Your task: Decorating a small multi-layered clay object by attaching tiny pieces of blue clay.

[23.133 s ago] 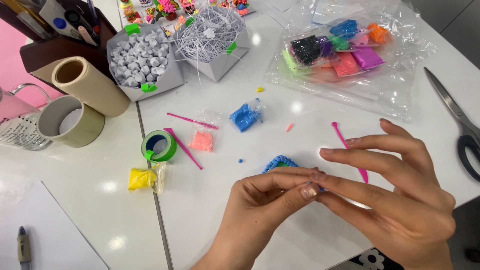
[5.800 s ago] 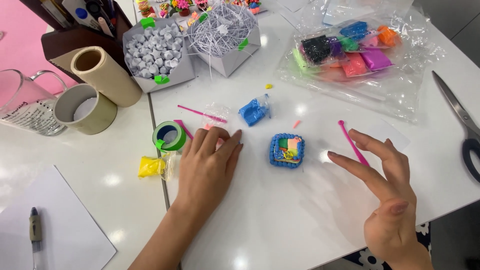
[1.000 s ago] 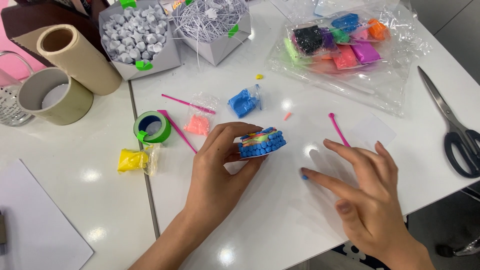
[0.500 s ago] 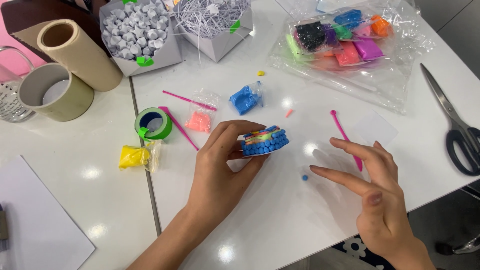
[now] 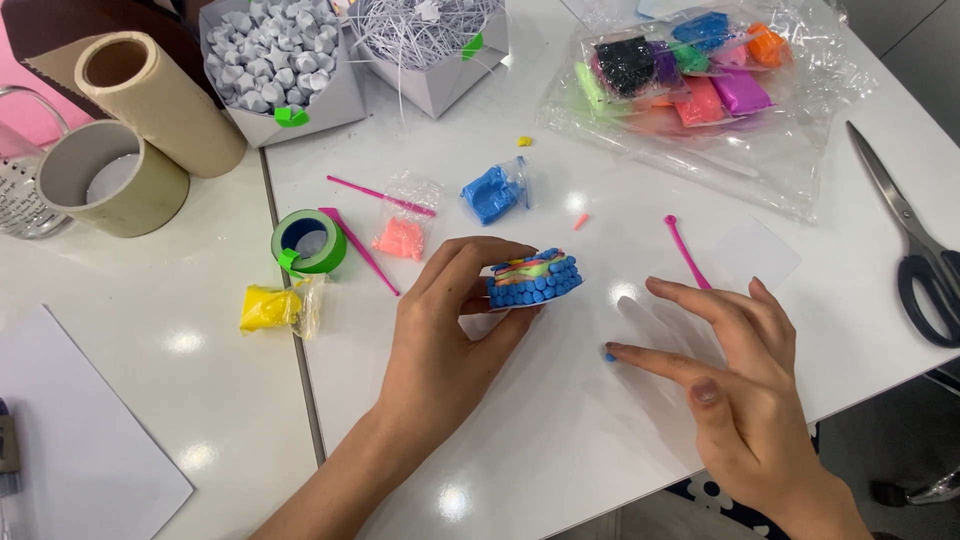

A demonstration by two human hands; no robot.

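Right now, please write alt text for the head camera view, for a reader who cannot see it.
The left hand holds up a small blue clay cake over a white table. The right hand presses a tiny blue clay bit with one fingertip; clay bags and scissors lie around.

The person is showing two bare hands, the left hand (image 5: 440,345) and the right hand (image 5: 745,390), with both forearms uncovered as far as the frame's lower edge. No sleeves, rings, watches or bracelets are showing. The fingers (image 5: 655,362) are wearing short, plain nails, and the right thumbnail is looking slightly darker than the others.
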